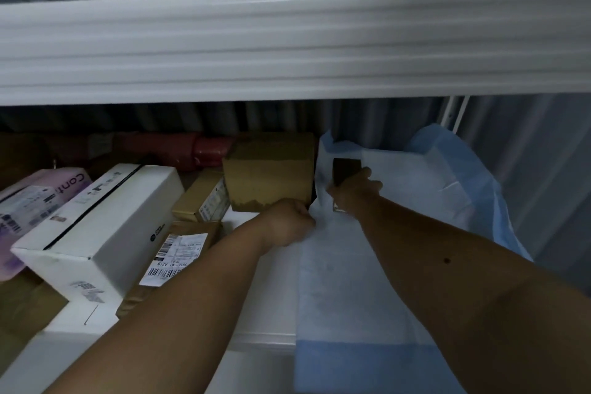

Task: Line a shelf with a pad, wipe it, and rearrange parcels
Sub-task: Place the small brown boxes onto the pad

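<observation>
A white pad with blue edges [348,291] lies crumpled over the right part of the white shelf [265,294], and its front end hangs over the shelf's edge. My left hand [289,221] is a closed fist pinching the pad's left edge, right below a brown cardboard box [270,169]. My right hand [353,190] reaches deeper and grips a fold of the pad beside that box. A small dark item shows just above its fingers; what it is cannot be told.
Parcels crowd the shelf's left side: a long white box [96,233], a pink packet [38,198], a small brown box [204,195], a labelled brown parcel [179,253]. Red items [204,147] lie at the back. An upper shelf beam [287,41] spans overhead.
</observation>
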